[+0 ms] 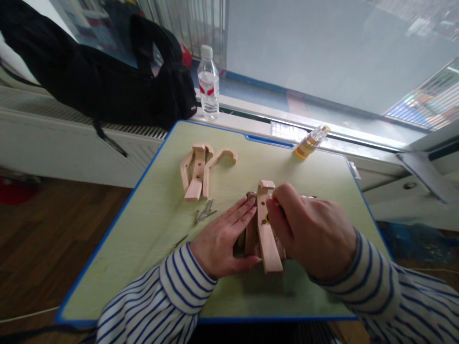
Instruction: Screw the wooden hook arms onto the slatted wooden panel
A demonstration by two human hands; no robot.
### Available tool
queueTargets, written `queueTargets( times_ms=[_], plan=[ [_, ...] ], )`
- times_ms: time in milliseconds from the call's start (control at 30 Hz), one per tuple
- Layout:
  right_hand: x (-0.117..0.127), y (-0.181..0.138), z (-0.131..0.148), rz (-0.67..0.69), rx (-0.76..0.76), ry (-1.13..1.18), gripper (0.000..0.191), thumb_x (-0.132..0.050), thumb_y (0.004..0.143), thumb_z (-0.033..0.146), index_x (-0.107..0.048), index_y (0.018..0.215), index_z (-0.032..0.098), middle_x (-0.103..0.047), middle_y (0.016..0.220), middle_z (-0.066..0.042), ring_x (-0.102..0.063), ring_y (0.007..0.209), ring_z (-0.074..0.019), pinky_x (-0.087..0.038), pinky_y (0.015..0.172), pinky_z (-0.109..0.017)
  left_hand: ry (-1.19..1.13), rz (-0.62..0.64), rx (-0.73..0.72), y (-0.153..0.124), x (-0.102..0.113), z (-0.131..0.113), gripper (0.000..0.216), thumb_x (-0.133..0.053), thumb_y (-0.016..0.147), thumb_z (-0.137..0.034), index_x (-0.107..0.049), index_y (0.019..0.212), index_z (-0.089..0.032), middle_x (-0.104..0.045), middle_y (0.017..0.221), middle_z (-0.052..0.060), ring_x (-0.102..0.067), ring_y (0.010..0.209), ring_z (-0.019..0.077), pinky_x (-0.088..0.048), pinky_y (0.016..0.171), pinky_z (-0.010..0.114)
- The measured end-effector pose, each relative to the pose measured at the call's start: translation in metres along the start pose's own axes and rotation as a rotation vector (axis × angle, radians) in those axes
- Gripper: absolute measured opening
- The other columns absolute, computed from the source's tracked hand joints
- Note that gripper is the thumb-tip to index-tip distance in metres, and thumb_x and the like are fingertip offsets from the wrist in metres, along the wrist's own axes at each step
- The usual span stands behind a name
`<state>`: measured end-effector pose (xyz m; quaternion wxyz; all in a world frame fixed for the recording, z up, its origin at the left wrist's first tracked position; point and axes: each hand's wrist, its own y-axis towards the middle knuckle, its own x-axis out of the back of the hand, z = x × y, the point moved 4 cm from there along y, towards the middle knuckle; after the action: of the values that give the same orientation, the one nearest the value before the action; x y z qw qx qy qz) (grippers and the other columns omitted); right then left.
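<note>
A pale wooden hook (270, 246) with screw holes lies across a brown wooden piece (252, 234), its curved end pointing away from me. My left hand (225, 239) grips the brown piece from the left, fingers on its far part and thumb by the hook's near end. Closed in a fist, my right hand (311, 229) is over the hook's right side. It holds what looks like a screwdriver (267, 218); only a small yellow and dark part shows at the lower hole. Several loose screws (205, 211) lie left of my hands, and a single screw (180, 241) is nearer my left cuff.
More wooden hooks (198, 174) are grouped at the table's far left. A yellow-capped clear bottle (311, 142) stands at the far edge of the blue-rimmed table (143, 229). Beyond are a water bottle (208, 88) and a black bag (118, 86) on the sill.
</note>
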<state>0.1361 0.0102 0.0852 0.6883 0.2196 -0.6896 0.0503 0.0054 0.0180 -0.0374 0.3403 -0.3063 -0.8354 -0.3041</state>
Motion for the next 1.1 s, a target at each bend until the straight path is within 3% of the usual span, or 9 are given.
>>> queueTargets(
  times_ms=[233, 333, 500, 633, 767, 933, 1100],
  plan=[
    [0.002, 0.002, -0.015, 0.237, 0.08, 0.277, 0.021, -0.033, 0.092, 0.039, -0.043, 0.088, 0.021, -0.051, 0.059, 0.005, -0.041, 0.046, -0.0086, -0.021, 0.047, -0.025, -0.022, -0.004, 0.004, 0.0, 0.001, -0.001, 0.09, -0.062, 0.072, -0.055, -0.029, 0.14, -0.007, -0.024, 0.148, 0.02, -0.016, 0.139, 0.0309, -0.023, 0.113, 0.051],
    [0.007, 0.001, -0.019, 0.301, 0.105, 0.33, 0.015, -0.034, 0.089, 0.032, -0.04, 0.095, 0.019, -0.045, 0.057, 0.006, -0.038, 0.048, -0.0097, -0.024, 0.049, -0.026, -0.041, -0.011, -0.002, 0.001, 0.001, -0.001, 0.09, -0.063, 0.072, -0.052, -0.027, 0.14, -0.007, -0.024, 0.148, 0.019, -0.015, 0.139, 0.0305, -0.022, 0.113, 0.051],
    [0.013, 0.004, -0.02, 0.339, 0.232, 0.363, 0.018, -0.035, 0.09, 0.027, -0.041, 0.103, 0.016, -0.049, 0.06, 0.005, -0.04, 0.049, -0.0099, -0.027, 0.049, -0.025, -0.041, -0.023, -0.004, 0.001, 0.001, -0.001, 0.09, -0.064, 0.072, -0.052, -0.026, 0.141, -0.008, -0.025, 0.148, 0.019, -0.018, 0.138, 0.0312, -0.023, 0.113, 0.051],
    [0.019, 0.01, -0.024, 0.35, 0.348, 0.305, 0.023, -0.039, 0.092, 0.032, -0.049, 0.107, 0.017, -0.06, 0.074, -0.001, -0.05, 0.061, -0.0111, -0.031, 0.053, -0.024, -0.032, -0.021, -0.004, 0.0, 0.001, -0.001, 0.091, -0.063, 0.072, -0.054, -0.026, 0.141, -0.009, -0.024, 0.149, 0.019, -0.018, 0.138, 0.0313, -0.024, 0.112, 0.051],
    [0.024, 0.012, -0.025, 0.327, 0.422, 0.239, 0.024, -0.042, 0.09, 0.031, -0.055, 0.104, 0.017, -0.06, 0.081, -0.003, -0.054, 0.068, -0.0129, -0.036, 0.06, -0.026, -0.033, -0.015, 0.0, 0.0, 0.001, 0.0, 0.091, -0.063, 0.072, -0.055, -0.027, 0.141, -0.007, -0.024, 0.149, 0.019, -0.017, 0.139, 0.0306, -0.023, 0.113, 0.05],
    [0.022, 0.01, -0.025, 0.313, 0.453, 0.233, 0.024, -0.043, 0.089, 0.026, -0.054, 0.108, 0.016, -0.061, 0.084, -0.004, -0.053, 0.066, -0.0114, -0.035, 0.059, -0.026, -0.031, -0.021, 0.002, 0.0, 0.001, 0.0, 0.091, -0.062, 0.073, -0.056, -0.025, 0.142, -0.01, -0.023, 0.149, 0.018, -0.017, 0.139, 0.0307, -0.023, 0.112, 0.051],
    [0.018, 0.009, -0.026, 0.281, 0.417, 0.216, 0.023, -0.037, 0.092, 0.028, -0.056, 0.099, 0.015, -0.059, 0.075, -0.003, -0.049, 0.06, -0.0105, -0.032, 0.054, -0.025, -0.023, -0.027, -0.011, 0.0, 0.0, -0.001, 0.091, -0.062, 0.073, -0.054, -0.023, 0.142, -0.01, -0.023, 0.149, 0.018, -0.017, 0.139, 0.0304, -0.024, 0.112, 0.051]
  ],
)
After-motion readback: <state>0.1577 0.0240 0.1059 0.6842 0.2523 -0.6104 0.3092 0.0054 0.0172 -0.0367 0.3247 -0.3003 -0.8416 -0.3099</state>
